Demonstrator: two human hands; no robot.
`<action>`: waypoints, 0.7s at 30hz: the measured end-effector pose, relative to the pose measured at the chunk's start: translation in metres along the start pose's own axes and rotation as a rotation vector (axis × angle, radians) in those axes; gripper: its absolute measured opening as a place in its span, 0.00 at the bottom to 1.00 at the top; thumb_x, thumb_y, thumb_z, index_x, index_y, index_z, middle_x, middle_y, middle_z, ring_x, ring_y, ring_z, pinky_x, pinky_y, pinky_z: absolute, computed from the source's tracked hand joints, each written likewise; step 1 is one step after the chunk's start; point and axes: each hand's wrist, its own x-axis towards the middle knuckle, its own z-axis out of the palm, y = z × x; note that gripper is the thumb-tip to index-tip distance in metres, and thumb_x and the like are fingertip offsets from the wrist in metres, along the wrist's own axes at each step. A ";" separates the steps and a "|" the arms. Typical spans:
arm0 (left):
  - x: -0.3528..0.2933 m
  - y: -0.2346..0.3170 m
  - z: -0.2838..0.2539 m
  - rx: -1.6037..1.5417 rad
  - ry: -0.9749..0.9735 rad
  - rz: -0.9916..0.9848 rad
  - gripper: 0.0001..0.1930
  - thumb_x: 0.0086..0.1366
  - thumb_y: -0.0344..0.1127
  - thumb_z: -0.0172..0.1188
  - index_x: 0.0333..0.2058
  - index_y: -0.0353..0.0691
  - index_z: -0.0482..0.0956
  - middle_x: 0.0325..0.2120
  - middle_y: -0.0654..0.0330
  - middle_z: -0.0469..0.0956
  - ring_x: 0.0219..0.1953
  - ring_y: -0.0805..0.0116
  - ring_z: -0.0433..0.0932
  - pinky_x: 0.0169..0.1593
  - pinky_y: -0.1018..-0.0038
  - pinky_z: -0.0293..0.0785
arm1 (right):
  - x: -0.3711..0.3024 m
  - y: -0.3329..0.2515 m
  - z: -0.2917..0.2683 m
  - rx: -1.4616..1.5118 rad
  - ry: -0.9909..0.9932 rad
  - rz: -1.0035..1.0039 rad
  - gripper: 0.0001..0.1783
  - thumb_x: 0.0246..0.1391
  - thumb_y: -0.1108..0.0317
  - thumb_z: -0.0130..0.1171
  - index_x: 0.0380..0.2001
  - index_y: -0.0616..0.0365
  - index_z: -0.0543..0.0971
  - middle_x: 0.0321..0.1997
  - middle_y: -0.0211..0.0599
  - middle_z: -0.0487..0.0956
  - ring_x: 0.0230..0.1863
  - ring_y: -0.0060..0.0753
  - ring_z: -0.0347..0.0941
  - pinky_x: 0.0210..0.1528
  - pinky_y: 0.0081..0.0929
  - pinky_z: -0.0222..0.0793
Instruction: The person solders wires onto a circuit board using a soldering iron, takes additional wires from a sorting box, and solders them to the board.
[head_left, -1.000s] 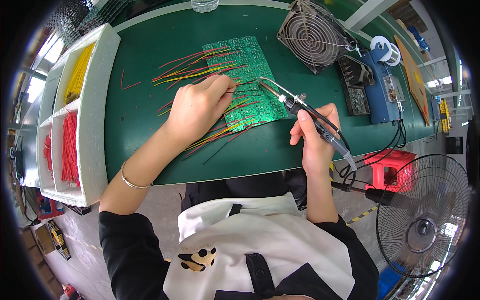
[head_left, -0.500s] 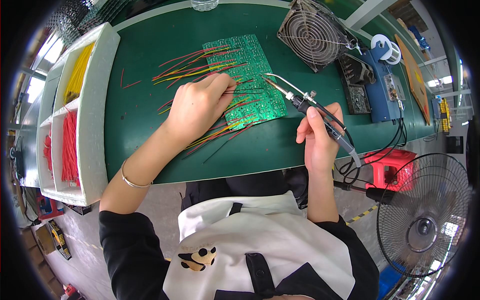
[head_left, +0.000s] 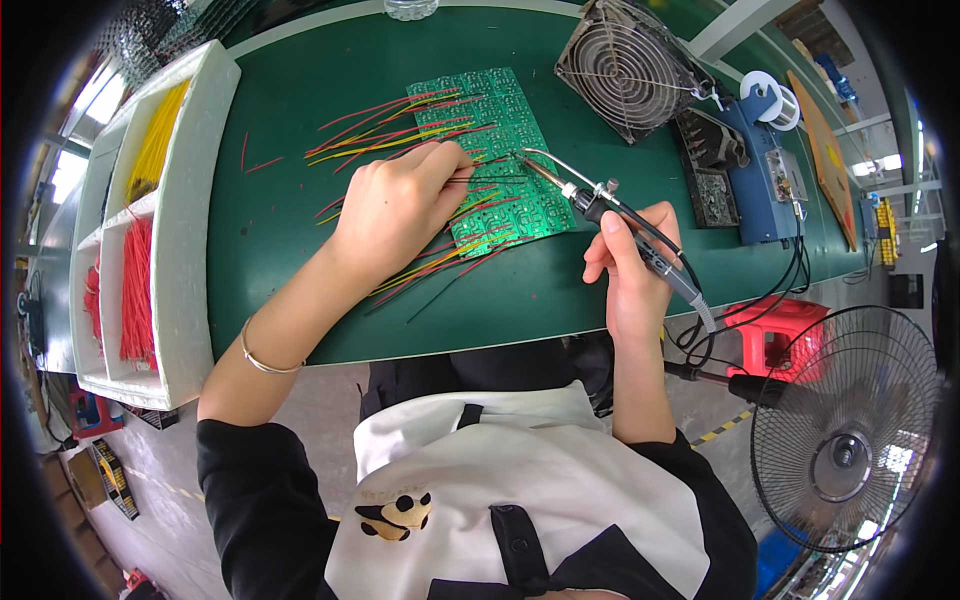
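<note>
A green circuit board panel (head_left: 548,212) lies on the green bench top, with red, yellow and black wires (head_left: 385,138) along it, their loose ends pointing left. My left hand (head_left: 395,212) rests over the board's left edge, its thumb and forefinger pinching thin wire; the fingers hide most of it. Black wires (head_left: 500,181) show just beyond the fingertips. In my right hand (head_left: 637,290) is a soldering iron (head_left: 592,208) with a thin metal feed tube beside its tip. The tip is at the board, just right of my left fingertips; contact cannot be made out.
At the left stands a white divided box (head_left: 190,250) of yellow and red wires. A square caged fan (head_left: 625,70) and a blue soldering station (head_left: 765,165) with a solder spool (head_left: 770,98) are at the back right. A round fan (head_left: 845,450) and red stool (head_left: 775,340) stand lower right.
My right hand has brought the soldering iron slightly left, so its tip is nearer my left fingertips. My left hand keeps its pinch in nearly the same place.
</note>
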 end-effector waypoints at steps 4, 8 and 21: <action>0.000 0.000 0.000 -0.007 0.005 -0.011 0.06 0.50 0.24 0.60 0.28 0.37 0.74 0.20 0.62 0.74 0.16 0.72 0.69 0.22 0.78 0.67 | 0.000 0.000 0.001 0.021 0.000 0.007 0.13 0.51 0.72 0.59 0.26 0.59 0.63 0.16 0.40 0.74 0.12 0.23 0.68 0.16 0.16 0.63; 0.000 -0.001 0.001 -0.005 0.004 -0.007 0.06 0.50 0.25 0.60 0.28 0.37 0.74 0.20 0.62 0.74 0.15 0.73 0.68 0.21 0.78 0.67 | 0.000 0.000 -0.001 0.020 -0.018 0.009 0.12 0.52 0.72 0.58 0.26 0.59 0.64 0.16 0.40 0.74 0.12 0.23 0.68 0.15 0.16 0.63; 0.012 0.005 -0.021 0.318 0.124 0.076 0.09 0.50 0.36 0.65 0.26 0.41 0.73 0.16 0.63 0.74 0.12 0.71 0.71 0.17 0.75 0.66 | 0.011 -0.006 -0.031 0.105 0.230 -0.163 0.10 0.54 0.70 0.56 0.28 0.58 0.64 0.16 0.37 0.71 0.12 0.21 0.63 0.16 0.16 0.60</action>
